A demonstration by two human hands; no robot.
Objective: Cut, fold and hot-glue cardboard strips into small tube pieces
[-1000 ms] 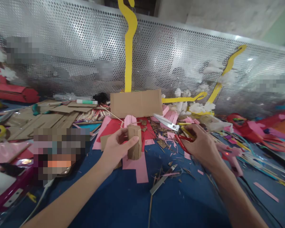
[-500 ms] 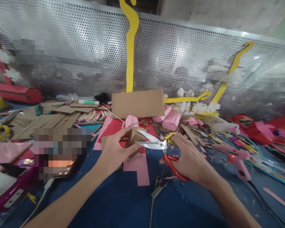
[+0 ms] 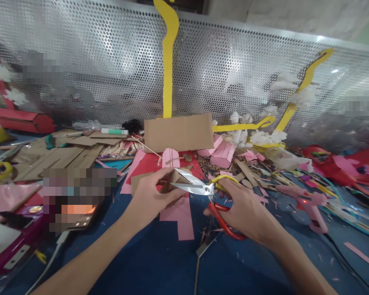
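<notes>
Between the thumb and fingers of my left hand (image 3: pixel 149 194) is a small folded piece of cardboard (image 3: pixel 177 177), partly hidden by the hand and blades. My right hand (image 3: pixel 244 205) grips scissors (image 3: pixel 199 186) with one yellow and one red handle loop. Their blades are parted and point left, at the cardboard's near side; whether they touch it I cannot tell. Under the hands lie pink paper (image 3: pixel 184 221) and red paper (image 3: pixel 147 164). A cardboard box (image 3: pixel 178 133) with a tall yellow strip (image 3: pixel 168 73) rising behind it stands just beyond.
A pink glue gun (image 3: pixel 310 205) with a lit red light lies at the right. Flat cardboard sheets (image 3: pixel 55 155) and a phone (image 3: pixel 80 217) on a cable are at the left. Small scraps cover much of the blue table (image 3: pixel 147 262). A perforated metal panel (image 3: pixel 110 61) closes the back.
The scissor blades have spread wider, with the yellow loop lifted away from the red one. My left hand still holds the cardboard in nearly the same place, turned slightly.
</notes>
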